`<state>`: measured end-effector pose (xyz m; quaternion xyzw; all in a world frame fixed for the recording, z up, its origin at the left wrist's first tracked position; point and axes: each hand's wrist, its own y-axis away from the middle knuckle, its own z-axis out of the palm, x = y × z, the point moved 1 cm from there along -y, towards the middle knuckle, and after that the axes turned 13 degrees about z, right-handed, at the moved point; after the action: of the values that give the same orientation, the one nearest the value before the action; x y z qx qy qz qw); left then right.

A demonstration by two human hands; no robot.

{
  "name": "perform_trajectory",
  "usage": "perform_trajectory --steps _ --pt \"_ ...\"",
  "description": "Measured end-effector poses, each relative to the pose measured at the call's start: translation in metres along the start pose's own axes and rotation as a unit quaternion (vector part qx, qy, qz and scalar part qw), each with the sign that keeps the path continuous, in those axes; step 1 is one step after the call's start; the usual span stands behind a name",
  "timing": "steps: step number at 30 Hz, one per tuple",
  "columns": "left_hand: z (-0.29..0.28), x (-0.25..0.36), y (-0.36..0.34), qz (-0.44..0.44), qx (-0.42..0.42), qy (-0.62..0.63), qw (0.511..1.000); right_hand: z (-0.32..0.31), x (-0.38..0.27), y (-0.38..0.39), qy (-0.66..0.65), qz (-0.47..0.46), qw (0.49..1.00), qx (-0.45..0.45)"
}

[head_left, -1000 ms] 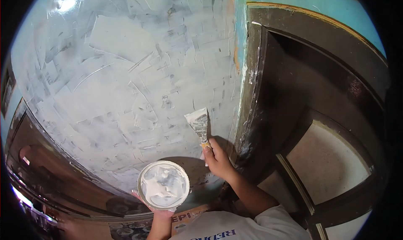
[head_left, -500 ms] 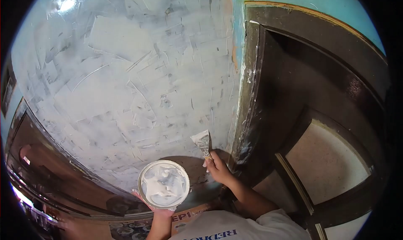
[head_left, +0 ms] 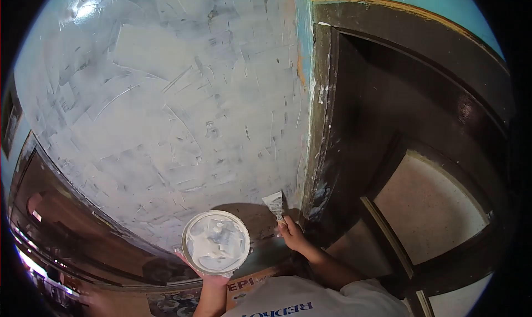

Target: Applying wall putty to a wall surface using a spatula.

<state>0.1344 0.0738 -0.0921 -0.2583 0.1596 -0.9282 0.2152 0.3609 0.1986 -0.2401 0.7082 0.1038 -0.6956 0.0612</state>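
Note:
My left hand [head_left: 212, 278] is wrapped round the underside of a round white tub [head_left: 186, 250], most of its fingers hidden below it. Thick white putty [head_left: 213, 245] lies smeared inside the tub. To the right, my right hand [head_left: 292, 234] grips the handle of a putty knife [head_left: 274, 203], whose flat blade points up and is coated with white. The blade is close to the lower right part of the wall [head_left: 194, 112]; whether it touches cannot be told. Patchy white and grey strokes cover that wall.
A dark brown door frame [head_left: 324, 95] with white smears borders the wall's right side, beside a dark door with a pale panel [head_left: 432, 206]. Brown glossy wooden furniture [head_left: 83, 206] stands at the left. A printed orange sheet [head_left: 252, 284] lies below the tub.
My right hand and the putty knife have moved down and slightly right, lower along the wall. The view has shifted a little; my left hand keeps the tub in nearly the same place.

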Motion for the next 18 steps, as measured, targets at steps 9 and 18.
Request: perform_trajectory --steps 9,18 --pt "0.010 0.004 0.008 0.035 0.096 0.101 0.990 -0.015 -0.111 0.010 0.037 -0.171 0.977 0.118" --pt "0.005 0.011 0.009 0.017 0.002 -0.069 0.997 -0.001 -0.197 -0.025 0.045 -0.277 0.939 0.201"
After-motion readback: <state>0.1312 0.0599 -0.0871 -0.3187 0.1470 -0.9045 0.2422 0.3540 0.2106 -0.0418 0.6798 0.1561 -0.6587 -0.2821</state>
